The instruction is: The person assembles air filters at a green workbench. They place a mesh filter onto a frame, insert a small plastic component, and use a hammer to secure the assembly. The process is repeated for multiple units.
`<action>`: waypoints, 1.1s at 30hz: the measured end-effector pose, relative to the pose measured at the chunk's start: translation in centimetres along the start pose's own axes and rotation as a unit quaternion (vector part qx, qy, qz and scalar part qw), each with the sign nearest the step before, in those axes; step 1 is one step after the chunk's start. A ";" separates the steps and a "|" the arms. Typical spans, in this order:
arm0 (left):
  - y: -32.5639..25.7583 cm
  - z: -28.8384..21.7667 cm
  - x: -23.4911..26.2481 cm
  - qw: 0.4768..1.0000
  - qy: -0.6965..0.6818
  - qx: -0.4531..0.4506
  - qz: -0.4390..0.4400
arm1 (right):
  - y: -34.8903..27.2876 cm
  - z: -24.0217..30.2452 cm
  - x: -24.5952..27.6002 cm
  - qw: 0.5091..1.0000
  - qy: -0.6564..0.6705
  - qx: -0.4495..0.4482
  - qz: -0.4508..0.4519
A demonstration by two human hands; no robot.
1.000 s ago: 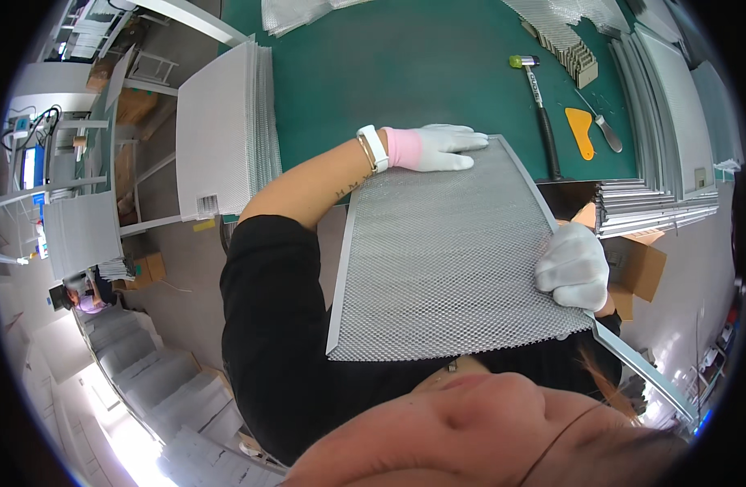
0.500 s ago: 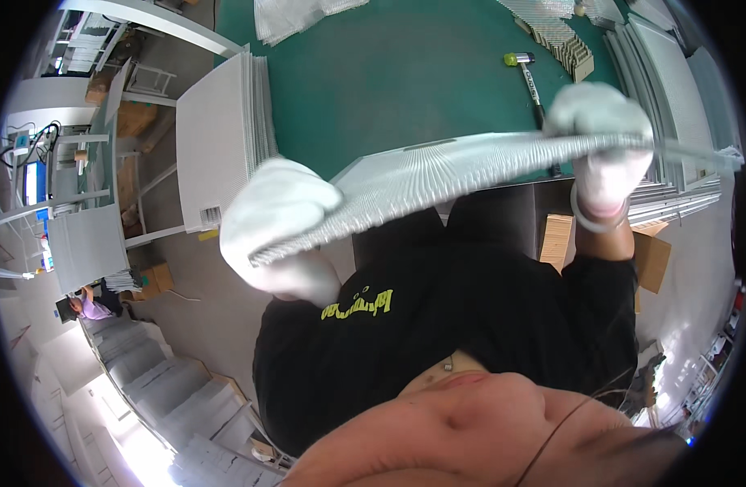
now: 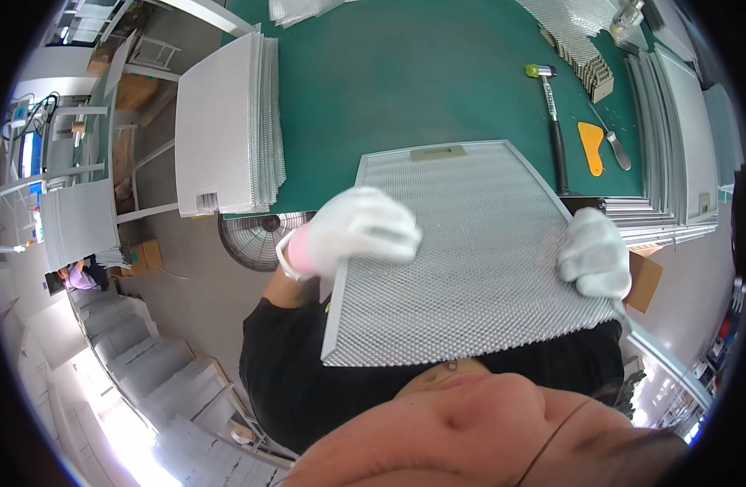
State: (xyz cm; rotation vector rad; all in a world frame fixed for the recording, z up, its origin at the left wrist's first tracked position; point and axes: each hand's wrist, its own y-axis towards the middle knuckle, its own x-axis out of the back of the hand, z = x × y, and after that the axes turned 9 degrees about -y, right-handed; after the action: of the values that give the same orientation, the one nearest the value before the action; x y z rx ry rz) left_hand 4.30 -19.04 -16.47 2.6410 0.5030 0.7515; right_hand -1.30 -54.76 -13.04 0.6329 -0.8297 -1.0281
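Note:
A metal mesh filter panel (image 3: pixel 462 252) lies tilted in front of me, its far end over the table edge. Its frame runs along the far edge and both sides, while bare mesh shows at the near edge. My right hand (image 3: pixel 596 256), in a white glove, is closed around the panel's right side. From the near right corner a thin frame strip (image 3: pixel 669 361) sticks outward. My left hand (image 3: pixel 361 231), also gloved and slightly blurred, reaches over the left side with its fingers lying across the mesh; its thumb is hidden.
On the green table (image 3: pixel 405 73) stand stacked panels left (image 3: pixel 215 126) and more panels right (image 3: pixel 681 138). A mallet (image 3: pixel 556 134), a yellow scraper (image 3: pixel 590 148) and a screwdriver (image 3: pixel 616 148) lie right of the panel. A fan (image 3: pixel 255 239) stands below the table's left corner.
The panel has turned from nearly edge-on to face up, its near end now toward my chest. My left hand has moved from its near left corner onto the mesh. My right hand has come nearer.

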 end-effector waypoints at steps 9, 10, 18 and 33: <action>-3.0 7.2 -0.5 0.929 0.161 0.335 -0.002 | -2.6 -0.5 1.5 0.988 0.103 0.071 0.091; -3.1 7.3 -0.5 0.913 0.155 0.377 0.011 | -2.7 -1.0 1.7 0.989 0.086 0.067 0.101; 0.7 -2.8 3.9 0.992 -0.002 -0.049 -0.115 | 0.7 -2.3 -0.1 0.991 -0.095 -0.006 -0.098; 3.6 0.8 3.5 0.819 0.177 -0.106 -0.536 | 7.0 -5.0 -0.6 0.881 -0.278 -0.102 -0.368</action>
State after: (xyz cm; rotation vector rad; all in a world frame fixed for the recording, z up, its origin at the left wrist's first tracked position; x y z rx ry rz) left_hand 8.43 -20.88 -14.12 1.5581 1.6741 0.7969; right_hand 6.08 -51.08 -10.51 0.4729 -0.9733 -2.0342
